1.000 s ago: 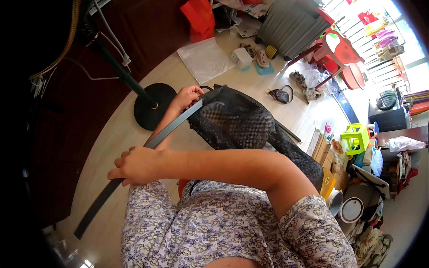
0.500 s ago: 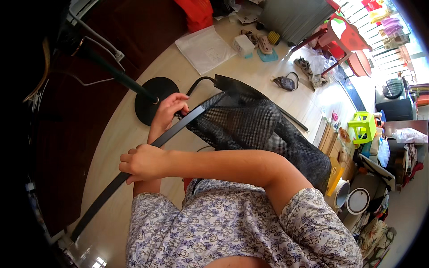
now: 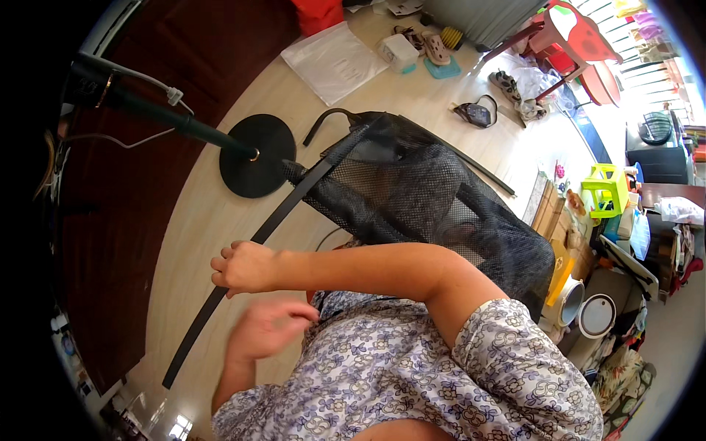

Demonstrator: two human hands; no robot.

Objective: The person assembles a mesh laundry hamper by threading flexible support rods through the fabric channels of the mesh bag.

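The right hand (image 3: 243,266) reaches across the body and closes around a long black strip (image 3: 254,239) — a curved rail that runs from low on the left up to the black mesh (image 3: 419,198) of a chair back lying over the floor (image 3: 220,206). The left hand (image 3: 266,328) hangs just below, off the strip, fingers loosely curled and holding nothing; it is blurred, so its exact pose is hard to read.

The step in hand looks like fitting or freeing the strip along the edge of the mesh. To do it well, the right hand should keep a firm hold near the middle so the long free end does not whip about, and the left should take the strip lower down to steady it — two holds stop it twisting. Pull along the strip's line, not sideways, or the mesh may snag. A lamp base (image 3: 257,154) stands just beyond the strip; keep the upper end from knocking it.
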